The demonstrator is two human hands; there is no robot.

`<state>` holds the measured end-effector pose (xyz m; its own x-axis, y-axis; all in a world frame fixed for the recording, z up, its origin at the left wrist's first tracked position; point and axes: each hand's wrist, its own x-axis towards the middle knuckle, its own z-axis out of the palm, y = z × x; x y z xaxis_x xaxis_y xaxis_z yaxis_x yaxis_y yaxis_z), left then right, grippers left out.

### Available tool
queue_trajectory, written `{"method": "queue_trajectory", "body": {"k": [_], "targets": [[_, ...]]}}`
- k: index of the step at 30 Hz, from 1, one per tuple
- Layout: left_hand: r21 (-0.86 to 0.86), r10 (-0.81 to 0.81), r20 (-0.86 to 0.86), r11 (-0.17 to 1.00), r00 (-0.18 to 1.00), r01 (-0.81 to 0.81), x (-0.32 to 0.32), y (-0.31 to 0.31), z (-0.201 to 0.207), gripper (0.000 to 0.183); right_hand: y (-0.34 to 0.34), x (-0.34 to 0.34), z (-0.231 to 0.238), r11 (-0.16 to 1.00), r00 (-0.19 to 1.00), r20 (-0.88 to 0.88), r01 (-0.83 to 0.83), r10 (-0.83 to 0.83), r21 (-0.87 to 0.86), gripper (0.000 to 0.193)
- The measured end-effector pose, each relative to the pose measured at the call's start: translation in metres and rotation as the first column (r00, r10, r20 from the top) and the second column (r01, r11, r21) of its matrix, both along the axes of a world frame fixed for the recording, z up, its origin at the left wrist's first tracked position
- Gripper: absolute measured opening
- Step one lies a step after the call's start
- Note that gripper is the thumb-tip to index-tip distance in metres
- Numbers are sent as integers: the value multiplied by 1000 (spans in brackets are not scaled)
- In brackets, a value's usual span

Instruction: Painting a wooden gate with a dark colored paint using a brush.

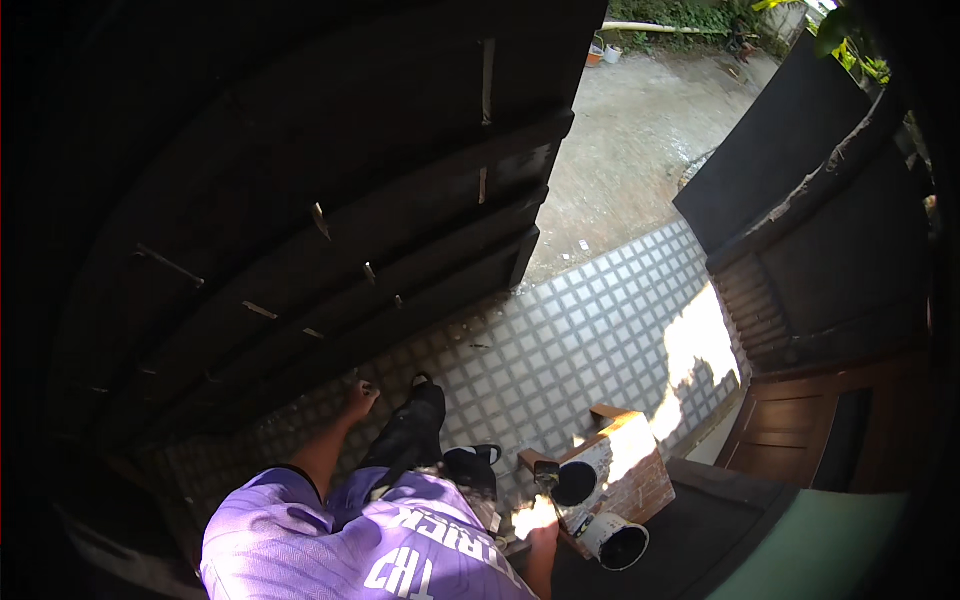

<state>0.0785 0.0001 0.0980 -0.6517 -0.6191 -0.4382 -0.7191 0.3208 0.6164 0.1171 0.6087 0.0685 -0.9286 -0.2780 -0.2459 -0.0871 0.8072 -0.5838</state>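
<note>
My right hand (535, 517), bright in the sun, is closed around a paintbrush (547, 474). The dark brush head points away from me, beside a round container of black paint (575, 485) on a small wooden stool (650, 490). A white bucket (602, 532) with a dark inside is at the stool's near edge, just right of that hand. Out to the left, my left hand (364, 395) is lowered near a large dark ridged panel (420, 210). Its fingers are curled; whatever they hold is too small to make out.
Pale checkered tiles (580, 320) cover the floor around my feet. Another dark panel (775, 145) leans at the right, above a brown wooden door (785, 420). Beyond the tiles lies a concrete yard (650, 130) with small buckets (612, 54) at its far side.
</note>
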Motion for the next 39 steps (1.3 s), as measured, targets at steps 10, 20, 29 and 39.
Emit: {"method": "queue_trajectory", "body": {"k": [10, 20, 29, 39], "targets": [[192, 554, 238, 778, 798, -598, 187, -21, 18, 35, -179, -164, 156, 516, 590, 607, 794, -532, -321, 32], [200, 321, -97, 933, 942, -298, 55, -75, 54, 48, -349, -312, 316, 577, 879, 329, 475, -345, -664, 30], [106, 395, -565, 906, 725, -411, -16, -30, 108, 40, -400, -435, 372, 533, 984, -33, 65, -173, -843, 27], [323, 705, -385, 707, 595, -629, -79, 113, 122, 37, -378, -543, 412, 637, 903, -321, -71, -286, -767, 35]]}}
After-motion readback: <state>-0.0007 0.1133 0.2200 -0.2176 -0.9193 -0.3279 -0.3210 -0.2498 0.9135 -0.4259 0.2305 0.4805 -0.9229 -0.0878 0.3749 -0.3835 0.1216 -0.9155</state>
